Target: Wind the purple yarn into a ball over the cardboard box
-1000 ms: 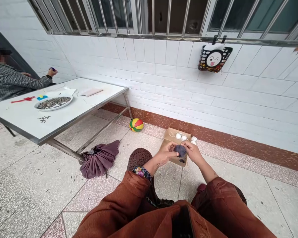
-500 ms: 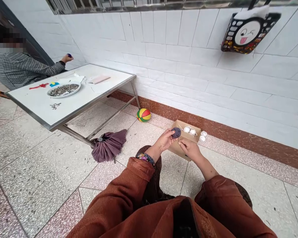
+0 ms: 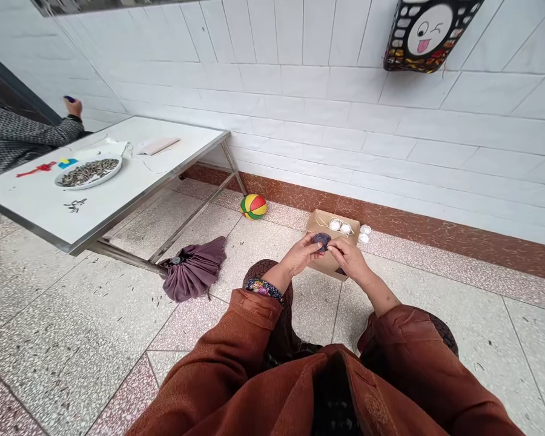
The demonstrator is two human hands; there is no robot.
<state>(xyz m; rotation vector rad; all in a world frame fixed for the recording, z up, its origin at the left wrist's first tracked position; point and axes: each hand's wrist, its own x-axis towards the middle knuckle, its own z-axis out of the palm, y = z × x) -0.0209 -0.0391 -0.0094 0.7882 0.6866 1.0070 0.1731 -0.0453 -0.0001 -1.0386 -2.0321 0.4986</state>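
Observation:
My left hand (image 3: 302, 253) is closed around a ball of dark grey-purple yarn (image 3: 320, 240), holding it in the fingertips. Close against the ball's right side, my right hand (image 3: 349, 257) has its fingers pinched on the yarn strand, which is mostly hidden by them. Just beyond both hands, an open cardboard box (image 3: 329, 265) stands on the floor. White yarn balls (image 3: 335, 224) lie in its far part, and something dark purple (image 3: 340, 271) shows at its near end, partly behind my right hand.
More white balls (image 3: 364, 235) sit right of the box. A striped ball (image 3: 253, 206) and a purple cloth bundle (image 3: 195, 269) lie near the white table (image 3: 40, 209), which bears a plate of seeds (image 3: 113, 171). A co-worker's hand (image 3: 74, 107) is behind it. A black basket (image 3: 397, 45) hangs on the wall.
My right hand has come up from just below the yarn ball to its side, and the strand visible between them has shortened. The view has tilted down and turned slightly right.

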